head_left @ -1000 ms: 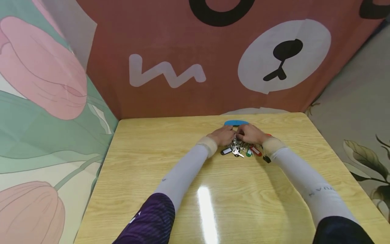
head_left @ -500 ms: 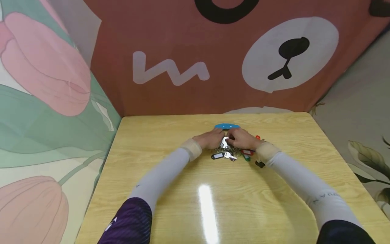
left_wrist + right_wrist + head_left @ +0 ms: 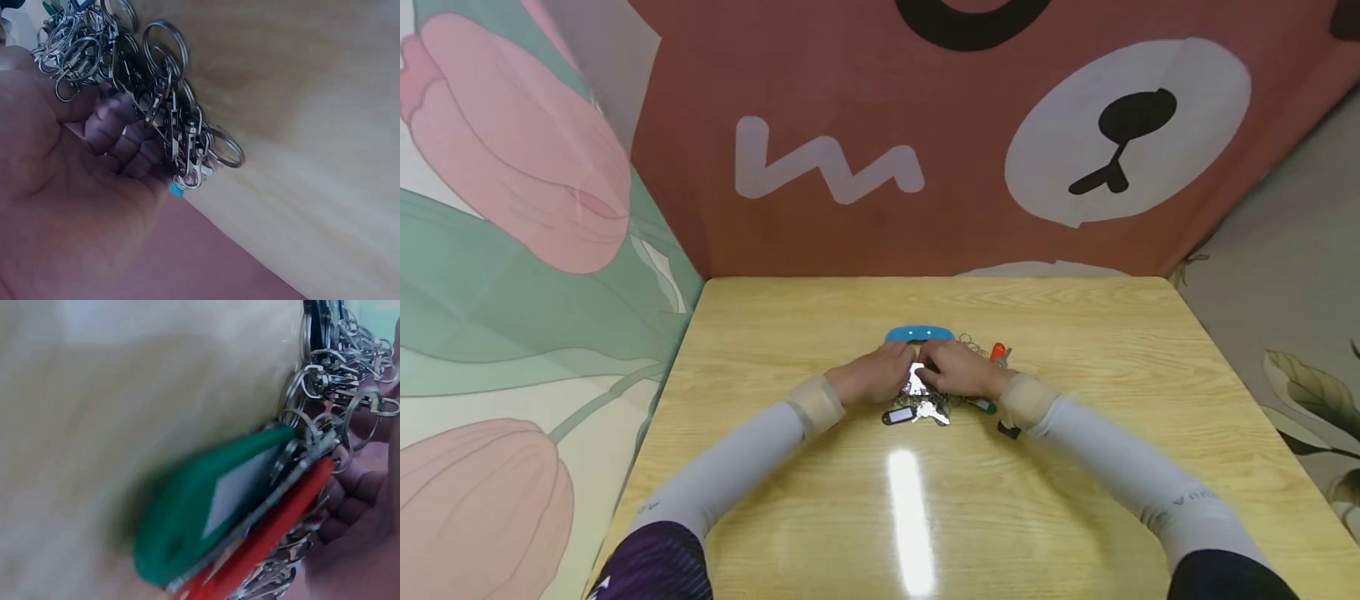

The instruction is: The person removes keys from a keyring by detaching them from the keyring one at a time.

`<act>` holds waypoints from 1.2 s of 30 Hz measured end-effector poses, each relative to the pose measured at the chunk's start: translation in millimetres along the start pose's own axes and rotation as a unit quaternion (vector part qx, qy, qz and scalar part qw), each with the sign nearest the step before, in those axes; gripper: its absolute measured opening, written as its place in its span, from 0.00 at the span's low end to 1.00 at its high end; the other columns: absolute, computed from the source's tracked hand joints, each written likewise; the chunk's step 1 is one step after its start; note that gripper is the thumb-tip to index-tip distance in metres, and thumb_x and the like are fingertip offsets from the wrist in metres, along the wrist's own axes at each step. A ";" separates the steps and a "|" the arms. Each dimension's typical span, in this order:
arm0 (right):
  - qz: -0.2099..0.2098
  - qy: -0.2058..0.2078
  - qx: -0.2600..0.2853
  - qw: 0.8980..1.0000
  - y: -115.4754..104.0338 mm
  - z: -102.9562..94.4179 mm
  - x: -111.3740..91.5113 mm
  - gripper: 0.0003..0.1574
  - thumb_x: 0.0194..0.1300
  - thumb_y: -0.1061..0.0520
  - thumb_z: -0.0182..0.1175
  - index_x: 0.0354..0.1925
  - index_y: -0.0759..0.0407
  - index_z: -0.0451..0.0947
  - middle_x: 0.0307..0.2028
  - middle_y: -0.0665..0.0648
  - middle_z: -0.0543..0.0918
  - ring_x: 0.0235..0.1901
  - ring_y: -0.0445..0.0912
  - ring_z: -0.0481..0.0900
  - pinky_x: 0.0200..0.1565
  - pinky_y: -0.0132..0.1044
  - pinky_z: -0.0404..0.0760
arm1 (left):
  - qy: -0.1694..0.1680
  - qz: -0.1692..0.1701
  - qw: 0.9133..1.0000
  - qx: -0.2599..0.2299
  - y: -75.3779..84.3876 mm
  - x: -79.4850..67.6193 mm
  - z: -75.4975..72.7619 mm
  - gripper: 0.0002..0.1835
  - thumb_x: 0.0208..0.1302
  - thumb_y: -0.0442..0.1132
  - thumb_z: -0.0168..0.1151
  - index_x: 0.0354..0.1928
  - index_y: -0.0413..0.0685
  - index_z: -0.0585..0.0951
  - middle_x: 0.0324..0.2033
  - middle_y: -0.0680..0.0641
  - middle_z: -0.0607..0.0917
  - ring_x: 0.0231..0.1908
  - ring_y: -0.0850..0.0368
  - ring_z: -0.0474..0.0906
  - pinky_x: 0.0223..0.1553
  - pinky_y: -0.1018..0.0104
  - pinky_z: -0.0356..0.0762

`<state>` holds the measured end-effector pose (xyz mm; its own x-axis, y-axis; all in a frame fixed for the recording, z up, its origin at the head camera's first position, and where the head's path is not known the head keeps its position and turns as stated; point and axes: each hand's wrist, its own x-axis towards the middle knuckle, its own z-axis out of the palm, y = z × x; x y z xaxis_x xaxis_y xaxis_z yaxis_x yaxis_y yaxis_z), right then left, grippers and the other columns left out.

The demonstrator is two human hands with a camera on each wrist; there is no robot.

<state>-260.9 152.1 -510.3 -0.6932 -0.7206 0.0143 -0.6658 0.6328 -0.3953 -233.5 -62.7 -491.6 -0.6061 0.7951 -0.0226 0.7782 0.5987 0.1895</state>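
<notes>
A dense bunch of metal key rings (image 3: 165, 56) and clasps lies between the two hands, with silver keys (image 3: 929, 412) on its near side. My left hand (image 3: 872, 375) curls its fingers round the bunch from the left. From the right, my right hand (image 3: 958, 368) holds it with bent fingers, fingertips close to the left hand's. A black key tag (image 3: 899, 415) with a white label lies in front. Beside the right palm are a green key tag (image 3: 187, 506) and a red key tag (image 3: 269, 531). Right behind the fingers is a blue curved piece (image 3: 920, 333) with two bright spots.
An orange-red tag (image 3: 997, 352) with a key lies beyond the right wrist, and a small black piece (image 3: 1009, 431) is below it. All this is on a light wooden table (image 3: 790, 517). A brown cloth backdrop (image 3: 820, 242) hangs at its far edge.
Both hands have moved left and toward the wearer, and the key bunch, the tags and the blue piece have travelled with them. The head view has shifted slightly.
</notes>
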 end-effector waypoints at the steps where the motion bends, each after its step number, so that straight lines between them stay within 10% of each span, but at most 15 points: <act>1: -0.004 0.001 -0.004 1.000 -5.6 2.7 0.2 0.11 0.76 0.50 0.61 0.43 0.57 0.84 0.37 0.49 0.85 0.39 0.43 0.82 0.45 0.42 0.86 | 0.011 0.007 1.000 0.004 1.7 -7.5 0.3 0.08 0.82 0.31 0.45 0.50 0.35 0.73 0.43 0.41 0.75 0.47 0.47 0.72 0.56 0.54 0.75; 14: -0.046 -0.019 -0.013 0.999 -61.3 18.4 -4.0 0.10 0.77 0.51 0.60 0.36 0.53 0.77 0.30 0.46 0.79 0.30 0.41 0.77 0.35 0.40 0.80 | 0.040 0.013 0.996 0.074 27.8 -68.4 1.6 0.06 0.78 0.30 0.51 0.45 0.35 0.76 0.37 0.43 0.74 0.40 0.49 0.69 0.48 0.56 0.75; 36: -0.040 -0.001 0.014 0.999 -57.6 17.1 6.3 0.11 0.79 0.51 0.60 0.43 0.57 0.81 0.38 0.51 0.84 0.38 0.43 0.80 0.42 0.39 0.84 | 0.036 -0.050 0.998 -0.028 12.8 -65.2 3.9 0.09 0.83 0.32 0.45 0.51 0.35 0.73 0.42 0.42 0.72 0.44 0.48 0.68 0.50 0.53 0.78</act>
<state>-222.2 106.2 -503.1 -0.6376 -0.7690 0.0454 -0.7112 0.5650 -0.4183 -183.4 -106.5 -491.6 -0.6919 0.7215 0.0263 0.7045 0.6667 0.2435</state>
